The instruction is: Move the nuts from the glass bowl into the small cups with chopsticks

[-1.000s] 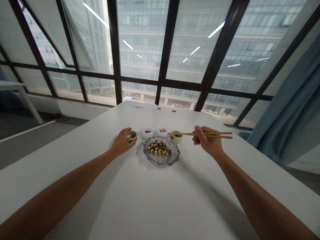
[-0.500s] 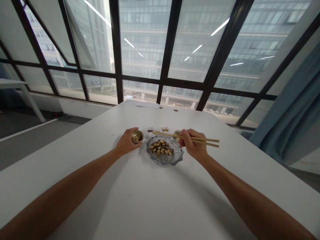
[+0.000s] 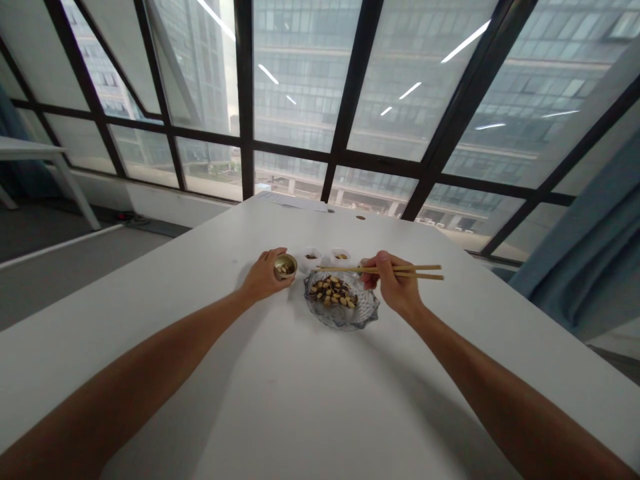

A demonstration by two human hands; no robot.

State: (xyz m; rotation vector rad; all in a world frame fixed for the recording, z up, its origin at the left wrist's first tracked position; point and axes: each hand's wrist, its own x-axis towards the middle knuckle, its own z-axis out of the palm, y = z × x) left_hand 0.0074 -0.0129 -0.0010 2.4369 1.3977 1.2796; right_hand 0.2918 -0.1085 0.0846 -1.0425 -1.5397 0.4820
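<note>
My left hand (image 3: 263,275) is wrapped round the side of a small brass-coloured cup (image 3: 285,275), which has some pale nuts inside. A pair of wooden chopsticks (image 3: 420,271) is gripped in my right hand (image 3: 393,280). Their tips point left, above the far rim of a scalloped clear glass bowl (image 3: 367,313). Pistachio-like nuts (image 3: 333,291), mixed with dark pieces, lie in that bowl. Whether the tips pinch anything is too small to tell. Behind my right hand, another small cup is mostly hidden.
Two small white dishes stand beyond the glass bowl, the left dish (image 3: 311,263) with dark bits and the right dish (image 3: 341,263) with yellowish ones. Paper (image 3: 295,202) lies at the white table's (image 3: 280,413) far end. Windows and a blue curtain (image 3: 595,247) stand beyond.
The view has shifted, so most things appear farther right. My right hand sits slightly closer over the small cup, and the chopsticks lie more level. Both hands keep their holds.
</note>
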